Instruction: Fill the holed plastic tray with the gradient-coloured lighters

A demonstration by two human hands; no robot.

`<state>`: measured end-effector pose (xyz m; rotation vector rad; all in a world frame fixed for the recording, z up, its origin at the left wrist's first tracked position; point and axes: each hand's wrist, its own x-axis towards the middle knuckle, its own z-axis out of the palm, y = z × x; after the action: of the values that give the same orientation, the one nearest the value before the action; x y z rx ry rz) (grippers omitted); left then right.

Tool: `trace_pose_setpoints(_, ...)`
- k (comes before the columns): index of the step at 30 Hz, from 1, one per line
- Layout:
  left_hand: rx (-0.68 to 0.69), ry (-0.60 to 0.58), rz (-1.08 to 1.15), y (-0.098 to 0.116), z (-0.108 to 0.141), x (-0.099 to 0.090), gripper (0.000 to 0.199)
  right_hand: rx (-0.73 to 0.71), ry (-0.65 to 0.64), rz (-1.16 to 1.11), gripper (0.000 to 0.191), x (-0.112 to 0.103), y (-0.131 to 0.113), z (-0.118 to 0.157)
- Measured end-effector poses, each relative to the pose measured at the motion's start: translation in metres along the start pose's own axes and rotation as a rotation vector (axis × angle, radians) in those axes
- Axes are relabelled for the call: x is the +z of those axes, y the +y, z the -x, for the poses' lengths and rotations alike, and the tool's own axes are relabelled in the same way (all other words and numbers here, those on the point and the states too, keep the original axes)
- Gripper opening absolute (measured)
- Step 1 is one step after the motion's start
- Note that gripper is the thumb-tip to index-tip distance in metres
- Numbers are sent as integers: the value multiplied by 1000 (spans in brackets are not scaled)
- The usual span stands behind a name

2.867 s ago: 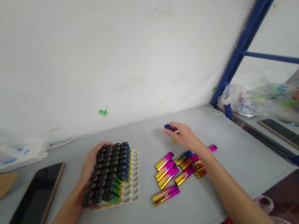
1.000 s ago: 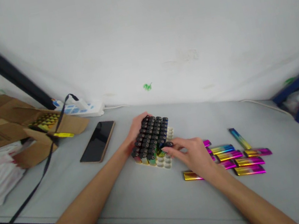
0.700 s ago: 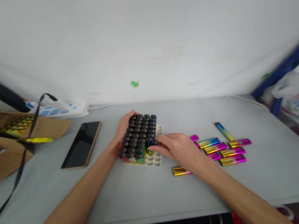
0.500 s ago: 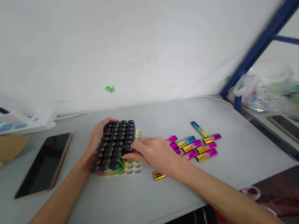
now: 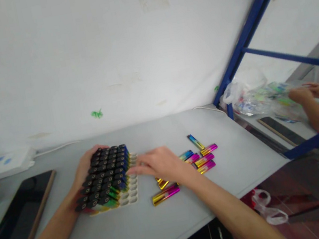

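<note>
Many black-topped lighters [image 5: 106, 168] stand upright in rows in a white tray [image 5: 132, 188] with round holes; its right-hand holes show bare. My left hand [image 5: 83, 168] wraps round the far left side of the block of lighters, its fingers mostly hidden behind them. Just right of the block is my right hand [image 5: 157, 163], thumb and fingers apart, with nothing visible between them. Shiny pink, gold and blue lighters [image 5: 205, 160] lie loose on the table right of that hand, and one gold and pink lighter [image 5: 165, 194] lies nearer the front.
A dark tablet [image 5: 21, 212] lies at the left, with a white power strip [image 5: 3, 163] behind it. Blue metal posts [image 5: 244, 38] rise at the right. Beyond them are clear plastic bags [image 5: 255, 100], a phone [image 5: 280, 131] and another person's hands [image 5: 309, 95].
The view has swung to the right. My right hand has come off the black-topped lighters and opened. My left hand still rests round the block.
</note>
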<state>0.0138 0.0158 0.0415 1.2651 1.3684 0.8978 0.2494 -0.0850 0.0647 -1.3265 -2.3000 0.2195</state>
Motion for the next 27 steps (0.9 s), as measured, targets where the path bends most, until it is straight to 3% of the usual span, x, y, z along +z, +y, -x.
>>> trace_pose_setpoints(4, -77, 20, 157, -1, 2, 1, 22, 461, 216, 92, 33, -39, 68, 19)
trace_pose_setpoints(7, -104, 19, 206, 1, 6, 4, 21, 763, 150, 178, 24, -55, 117, 46)
trace_pose_setpoints(11, -118, 33, 215, 4, 8, 5, 23, 894, -22, 176, 29, -57, 141, 69)
trace_pose_setpoints(15, -62, 29, 176, 3, 6, 4, 25, 802, -72, 128, 16, -46, 130, 52)
trace_pose_setpoints(18, 21, 17, 132, -1, 5, 2, 24, 605, 9, 58, 29, -35, 110, 29)
trace_pose_setpoints(21, 54, -9, 177, -4, 7, 3, 26, 440, 139, -246, 32, -18, 81, 10)
trace_pose_setpoints(24, 85, -26, 215, -3, 12, 5, 23, 394, 113, -651, 32, 3, 48, 1)
trace_pose_setpoints(27, 116, -10, 216, -2, 15, 7, 24, 320, 83, -757, 35, 23, 18, -3)
